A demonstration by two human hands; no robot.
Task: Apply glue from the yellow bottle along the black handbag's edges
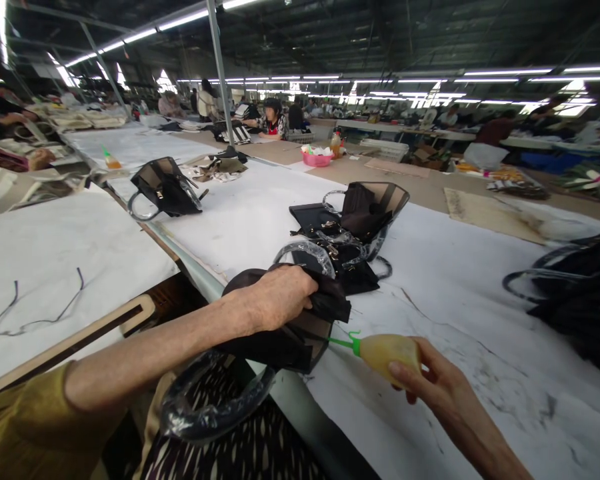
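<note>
My left hand [286, 293] is closed on the dark cloth of a black handbag [275, 343] at the near table edge. One plastic-wrapped handle [195, 420] of this bag hangs down over the edge toward me; another wrapped handle [307, 253] stands up behind my hand. In my right hand [430, 377] is a squeeze bottle [387, 353] of yellowish liquid, held on its side. Its thin green nozzle points left, and the tip is at the bag's brown-lined edge. Whether any liquid comes out I cannot tell.
Several black handbags [350, 233] lie just beyond, another [165, 187] stands farther left, and dark bags [580, 293] are piled at right. A pink basket [317, 157] and a second glue-type bottle [111, 159] are farther back. Eyeglasses [40, 323] lie on the left table. People work around.
</note>
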